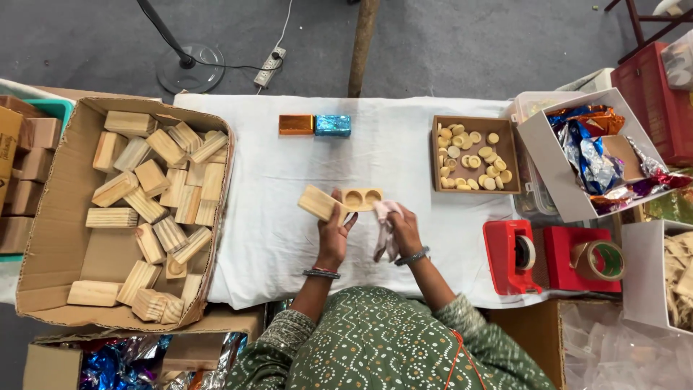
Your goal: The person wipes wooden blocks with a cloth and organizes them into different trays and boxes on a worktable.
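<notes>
Wooden blocks point(151, 209) in cardboard box point(43, 245); discs point(473, 159) in tray point(437, 155).

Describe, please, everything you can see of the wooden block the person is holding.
The wooden block is pale, light-grained wood, rectangular, tilted above the white cloth. The left hand grips its near end. Its far end meets a second pale wooden piece with two round hollows. The right hand holds a pinkish rag alongside.

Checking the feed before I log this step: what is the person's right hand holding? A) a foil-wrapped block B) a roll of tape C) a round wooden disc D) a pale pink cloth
D: the right hand holds a pale pink cloth, while the left hand holds a light wooden block with two round hollows.
</notes>
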